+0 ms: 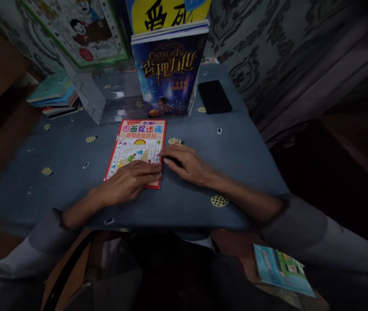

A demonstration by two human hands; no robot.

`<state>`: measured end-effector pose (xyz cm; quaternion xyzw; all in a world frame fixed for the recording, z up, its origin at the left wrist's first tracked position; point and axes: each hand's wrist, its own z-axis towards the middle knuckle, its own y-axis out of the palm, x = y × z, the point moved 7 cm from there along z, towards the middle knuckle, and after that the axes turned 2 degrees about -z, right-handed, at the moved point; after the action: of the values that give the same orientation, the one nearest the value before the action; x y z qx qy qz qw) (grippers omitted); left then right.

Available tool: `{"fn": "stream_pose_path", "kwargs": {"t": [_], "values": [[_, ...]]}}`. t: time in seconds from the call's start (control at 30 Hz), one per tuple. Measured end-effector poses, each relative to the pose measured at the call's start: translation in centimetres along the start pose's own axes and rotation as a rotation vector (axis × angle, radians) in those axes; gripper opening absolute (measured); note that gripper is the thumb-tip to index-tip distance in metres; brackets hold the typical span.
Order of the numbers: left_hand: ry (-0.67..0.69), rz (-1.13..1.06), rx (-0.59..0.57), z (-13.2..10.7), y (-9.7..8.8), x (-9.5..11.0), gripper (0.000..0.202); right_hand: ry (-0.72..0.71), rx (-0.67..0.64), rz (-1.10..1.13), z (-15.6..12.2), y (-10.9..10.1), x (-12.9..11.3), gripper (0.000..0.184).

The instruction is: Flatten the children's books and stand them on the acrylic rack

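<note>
A red-bordered picture book (140, 140) with a colourful cartoon cover lies closed on the cloth-covered table in front of me. My left hand (132, 178) rests flat across the lower part of its cover, fingers stretched toward the right edge. At that same edge, my right hand (187, 162) touches the book with its fingertips, the fingers slightly bent and a gap showing between thumb and forefinger. The pages inside cannot be seen.
Just behind the book, a clear acrylic rack (89, 97) holds upright books, including a dark blue one (171, 77). A black phone (215, 96) lies to its right. Stacked books (54, 93) sit at back left. A blue-green booklet (282, 268) lies below the table's front edge.
</note>
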<state>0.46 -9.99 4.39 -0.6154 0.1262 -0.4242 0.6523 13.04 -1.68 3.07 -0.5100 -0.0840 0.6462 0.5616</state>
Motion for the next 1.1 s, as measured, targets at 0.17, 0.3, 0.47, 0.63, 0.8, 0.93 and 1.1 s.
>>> {"fn": "stream_pose_path", "kwargs": {"t": [0.17,0.3,0.47,0.63,0.8,0.93,1.1], "values": [[0.002,-0.009,-0.005,-1.4,0.1,1.2,0.046,-0.056,-0.005,-0.029,0.0,0.1,-0.5,0.026],[-0.022,0.003,0.006,-2.2,0.6,1.3,0.051,-0.083,-0.036,-0.037,-0.1,0.3,-1.1,0.026],[-0.044,0.096,0.046,-2.9,1.0,2.4,0.051,-0.178,-0.066,-0.038,-0.6,0.8,-3.2,0.022],[-0.147,0.277,0.039,-3.4,2.1,4.6,0.049,-0.251,-0.095,-0.017,-1.2,1.4,-5.1,0.021],[-0.281,0.325,0.108,-4.2,2.9,5.9,0.043,-0.274,-0.103,0.006,-1.6,1.6,-5.9,0.025],[-0.348,0.325,0.137,-5.5,2.9,5.7,0.047,-0.287,-0.1,-0.002,-1.9,1.8,-6.3,0.023],[-0.427,0.353,0.183,-7.7,1.7,5.0,0.048,-0.274,-0.105,-0.034,-2.1,2.0,-6.4,0.021]]}}
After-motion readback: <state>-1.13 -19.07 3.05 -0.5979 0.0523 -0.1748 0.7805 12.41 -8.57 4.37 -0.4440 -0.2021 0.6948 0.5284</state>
